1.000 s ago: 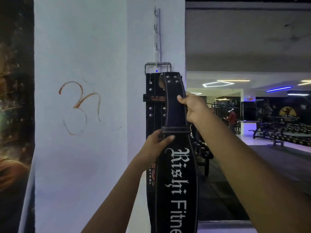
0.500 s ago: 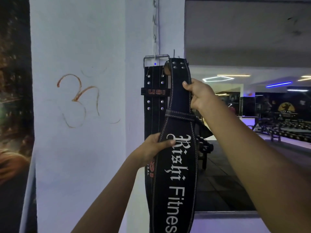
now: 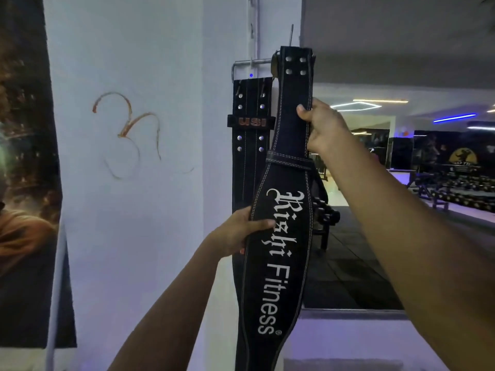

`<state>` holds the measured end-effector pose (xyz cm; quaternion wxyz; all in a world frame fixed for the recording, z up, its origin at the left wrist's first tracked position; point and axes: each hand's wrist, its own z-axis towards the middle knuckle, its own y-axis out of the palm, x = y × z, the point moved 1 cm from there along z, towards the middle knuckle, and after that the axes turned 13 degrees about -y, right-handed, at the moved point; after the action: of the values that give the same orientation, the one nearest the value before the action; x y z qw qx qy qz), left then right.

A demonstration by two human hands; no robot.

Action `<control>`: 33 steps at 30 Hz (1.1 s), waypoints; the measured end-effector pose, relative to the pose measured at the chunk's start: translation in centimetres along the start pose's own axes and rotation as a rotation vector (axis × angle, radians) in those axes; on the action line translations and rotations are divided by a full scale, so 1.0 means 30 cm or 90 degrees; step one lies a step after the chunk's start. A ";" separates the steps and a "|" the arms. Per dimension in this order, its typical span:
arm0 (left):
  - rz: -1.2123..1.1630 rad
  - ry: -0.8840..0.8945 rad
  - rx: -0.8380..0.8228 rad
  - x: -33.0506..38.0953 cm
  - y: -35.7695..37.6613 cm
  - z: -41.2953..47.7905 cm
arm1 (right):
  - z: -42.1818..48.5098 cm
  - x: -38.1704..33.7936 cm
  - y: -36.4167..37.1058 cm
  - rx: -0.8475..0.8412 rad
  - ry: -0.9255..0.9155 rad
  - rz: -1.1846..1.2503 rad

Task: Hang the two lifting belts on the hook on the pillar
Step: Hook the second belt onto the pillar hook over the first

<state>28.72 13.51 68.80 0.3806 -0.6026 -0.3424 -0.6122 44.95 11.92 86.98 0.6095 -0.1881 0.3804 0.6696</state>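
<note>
Above and left of the right hand (image 3: pixel 321 127), a metal hook (image 3: pixel 250 64) is fixed to the white pillar (image 3: pixel 150 210). A USI belt (image 3: pixel 250 145) already hangs from it, flat against the pillar, and occupies the space directly behind the raised Rishi Fitness belt (image 3: pixel 281 236). A thin metal pin (image 3: pixel 291 34) projects above the raised belt's top end.

The right hand grips the narrow upper strap of the Rishi Fitness belt, just below its four rivets (the buckle end stands level with the hook bar). The left hand (image 3: pixel 241 231) clasps the wide lettered section lower down, thumb across the front face. The belt runs roughly upright between both hands, its lower end passing out of view.

An orange mark (image 3: pixel 126 132) is painted on the pillar, left of both hands. To the right, a dim gym floor (image 3: pixel 348 263) extends toward equipment racks (image 3: pixel 455 191) and ceiling lights (image 3: pixel 356 105).
</note>
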 end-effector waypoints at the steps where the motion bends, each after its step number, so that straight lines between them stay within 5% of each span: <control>1: 0.009 -0.012 -0.011 -0.017 -0.004 -0.009 | -0.005 0.002 -0.003 0.000 0.001 -0.002; 9: -0.015 0.031 -0.053 0.094 -0.015 -0.005 | -0.040 0.017 -0.023 -0.009 0.011 0.020; 20: -0.037 0.294 0.176 0.556 0.120 0.087 | -0.125 0.017 -0.028 -0.030 -0.031 0.009; 24: -0.160 0.338 0.189 0.575 0.125 0.092 | -0.214 0.063 -0.097 -0.142 -0.042 -0.148; 33: -0.228 0.309 0.189 0.521 0.141 0.118 | -0.298 0.206 -0.209 -0.259 0.040 -0.124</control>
<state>34.38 13.77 84.38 0.4206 -0.3077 -0.4279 -0.7385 47.93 9.27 75.06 0.6086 -0.3637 0.2360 0.6646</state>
